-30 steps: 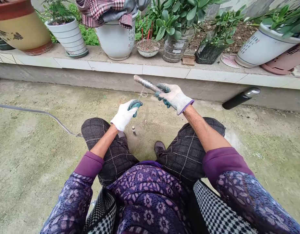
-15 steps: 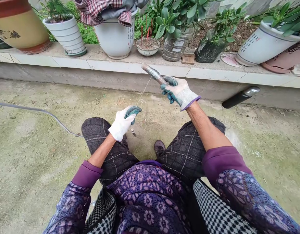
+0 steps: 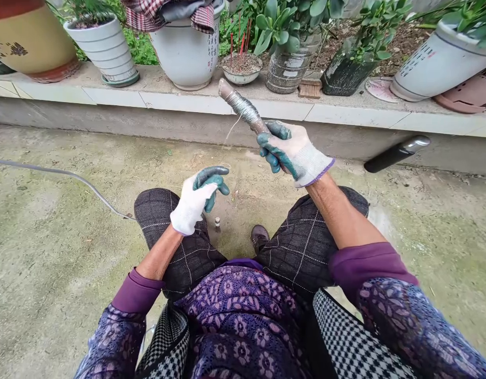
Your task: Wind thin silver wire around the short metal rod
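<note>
My right hand (image 3: pixel 288 150), in a white glove with a blue-green coated palm, is closed around a wooden stick (image 3: pixel 226 90). Silvery wire (image 3: pixel 245 109) is wound in many turns on the stick's upper part. A thin loose end of it hangs down toward my left hand (image 3: pixel 199 197), fading from sight partway. That hand wears a matching glove and is held above my left knee, its fingers apart. A faint bit of wire curls by its fingertips; I cannot make out whether it touches them.
Ahead runs a tiled ledge (image 3: pixel 266 108) with potted plants, a bowl of red incense sticks (image 3: pixel 241 76) and a wooden brush head (image 3: pixel 310 88). A black cylinder with a silver end (image 3: pixel 396 153) is at the right. A grey hose (image 3: pixel 69 173) crosses the ground at left.
My left hand's fingers have spread apart from their pinch on the wire, and the wire has gone slack. My right hand has tipped the stick's wound end up and slightly left.
</note>
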`<action>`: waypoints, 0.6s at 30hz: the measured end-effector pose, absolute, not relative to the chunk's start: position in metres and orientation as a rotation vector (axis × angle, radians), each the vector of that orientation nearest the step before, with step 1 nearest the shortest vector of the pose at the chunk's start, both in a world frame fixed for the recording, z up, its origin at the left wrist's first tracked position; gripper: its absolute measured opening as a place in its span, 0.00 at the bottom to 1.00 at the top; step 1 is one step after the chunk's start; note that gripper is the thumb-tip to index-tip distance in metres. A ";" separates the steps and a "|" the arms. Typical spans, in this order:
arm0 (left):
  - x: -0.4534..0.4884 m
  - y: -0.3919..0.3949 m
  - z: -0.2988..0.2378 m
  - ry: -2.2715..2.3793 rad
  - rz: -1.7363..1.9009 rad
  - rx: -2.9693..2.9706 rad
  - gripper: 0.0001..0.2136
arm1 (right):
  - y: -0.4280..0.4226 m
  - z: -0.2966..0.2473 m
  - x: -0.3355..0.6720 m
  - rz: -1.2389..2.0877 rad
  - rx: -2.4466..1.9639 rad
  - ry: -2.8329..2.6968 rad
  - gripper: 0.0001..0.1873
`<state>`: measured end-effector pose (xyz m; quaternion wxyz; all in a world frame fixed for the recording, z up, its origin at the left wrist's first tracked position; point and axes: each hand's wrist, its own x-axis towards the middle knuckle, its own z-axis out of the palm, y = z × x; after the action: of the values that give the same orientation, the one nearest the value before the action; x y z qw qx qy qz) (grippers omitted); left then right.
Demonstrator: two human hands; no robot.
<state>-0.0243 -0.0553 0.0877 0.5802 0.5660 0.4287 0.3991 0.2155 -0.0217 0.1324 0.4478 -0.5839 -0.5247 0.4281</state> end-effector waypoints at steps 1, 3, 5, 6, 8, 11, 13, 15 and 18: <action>-0.023 -0.054 0.090 1.000 0.969 1.322 0.17 | -0.024 0.135 0.214 1.087 -1.420 -1.284 0.14; -0.020 -0.053 0.096 1.001 1.004 1.331 0.14 | -0.030 0.139 0.211 1.168 -1.356 -1.243 0.15; -0.015 -0.054 0.103 1.002 0.987 1.347 0.12 | -0.039 0.143 0.205 1.265 -1.303 -1.215 0.16; -0.012 -0.055 0.106 1.005 0.971 1.355 0.12 | -0.043 0.145 0.202 1.311 -1.277 -1.219 0.17; -0.006 -0.059 0.112 1.003 0.946 1.364 0.10 | -0.052 0.149 0.194 1.379 -1.223 -1.257 0.18; 0.001 -0.063 0.118 0.942 0.961 1.349 0.09 | -0.062 0.155 0.186 1.403 -1.142 -1.313 0.18; 0.005 -0.065 0.120 0.881 0.960 1.328 0.10 | -0.066 0.159 0.186 1.405 -1.112 -1.331 0.18; 0.007 -0.066 0.121 0.835 0.939 1.318 0.11 | -0.069 0.160 0.189 1.426 -1.093 -1.327 0.17; 0.008 -0.068 0.121 0.796 0.905 1.322 0.12 | -0.072 0.159 0.193 1.464 -1.064 -1.285 0.17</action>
<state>0.0076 -0.0681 0.1210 0.6261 0.5764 0.3469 0.3943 0.1933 -0.0715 0.1589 0.4447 -0.4294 -0.5185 0.5908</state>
